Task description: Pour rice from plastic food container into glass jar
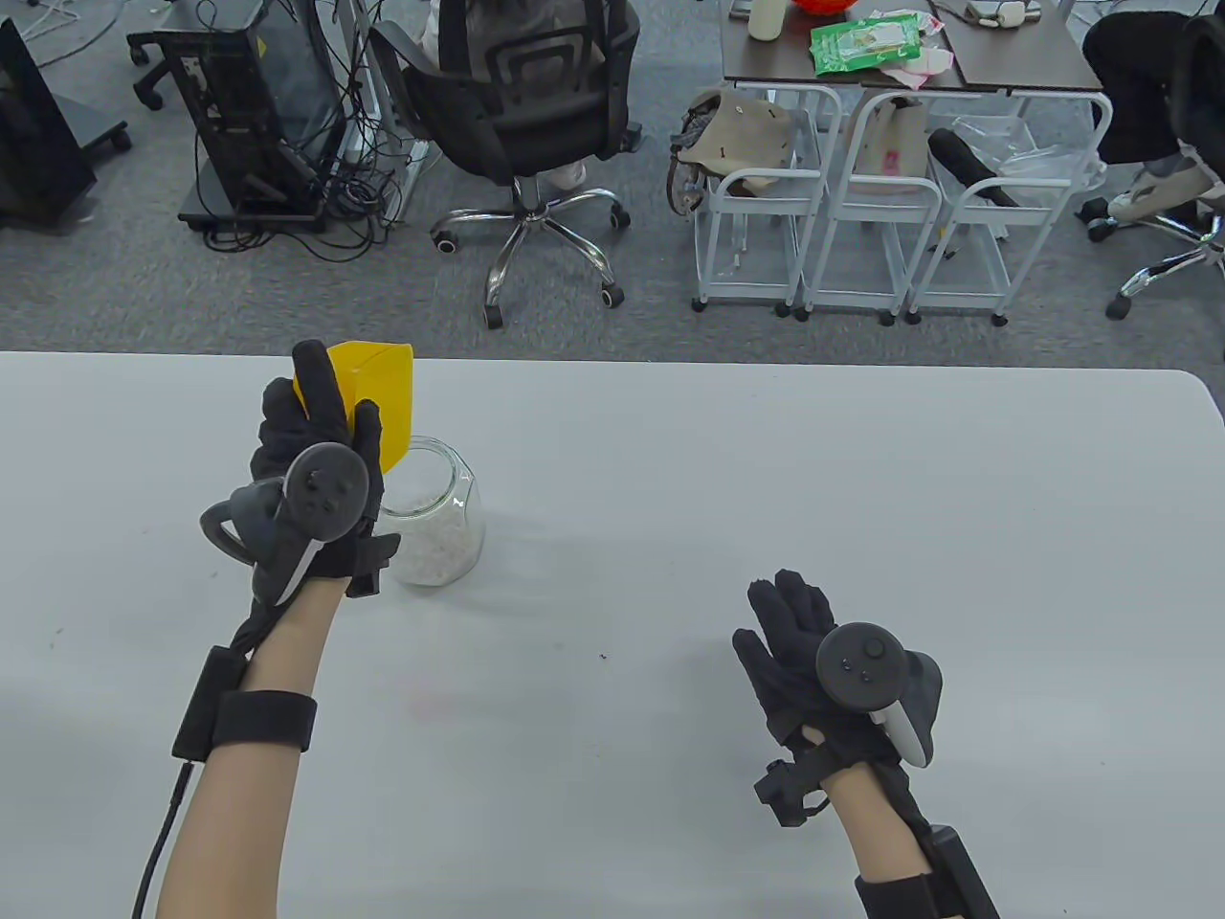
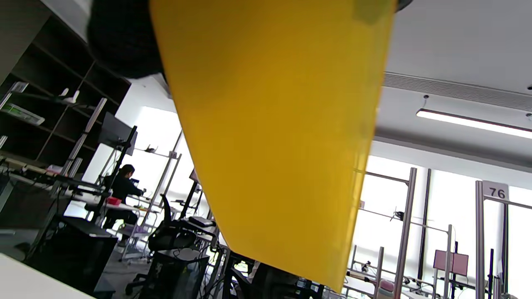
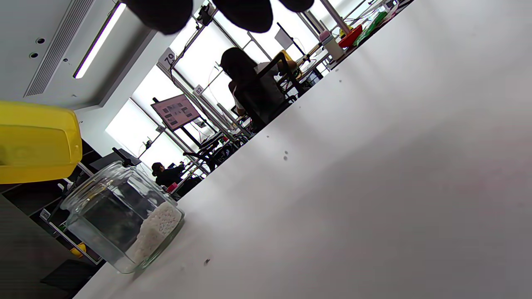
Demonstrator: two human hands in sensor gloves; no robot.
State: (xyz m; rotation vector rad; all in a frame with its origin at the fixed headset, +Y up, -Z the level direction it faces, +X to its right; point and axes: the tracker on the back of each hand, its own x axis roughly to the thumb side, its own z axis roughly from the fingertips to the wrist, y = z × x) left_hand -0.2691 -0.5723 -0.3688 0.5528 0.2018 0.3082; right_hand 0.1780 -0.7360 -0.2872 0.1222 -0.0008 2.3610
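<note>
At the white table (image 1: 727,498), my left hand (image 1: 311,469) grips the yellow plastic food container (image 1: 383,397), fingers wrapped around its side, and holds it tipped above the mouth of the glass jar (image 1: 435,526). The container's lower edge sits right over the jar's opening; whether the two touch, I cannot tell from the table view. The jar stands upright on the table just to the right of my left hand, with white rice (image 1: 431,555) lying in its lower part.

From the left wrist view, the container's yellow wall (image 2: 274,137) fills the middle of the frame, with a dark gloved finger (image 2: 120,45) against it at upper left.

The right wrist view, tilted, shows the jar (image 3: 120,220) at lower left with rice (image 3: 156,230) banked against one side, and the yellow container (image 3: 37,143) above it, seemingly clear of the rim. Three dark fingertips (image 3: 245,12) hang in from the top edge.

My right hand (image 1: 813,670) is well apart from the jar, near the table's front right, palm down, fingers released and stretched forward, holding nothing; whether it rests on the surface or hangs just above, I cannot tell.

Beyond the table's far edge stand a black office chair (image 1: 531,115) and white wire carts (image 1: 852,191) on grey carpet.
</note>
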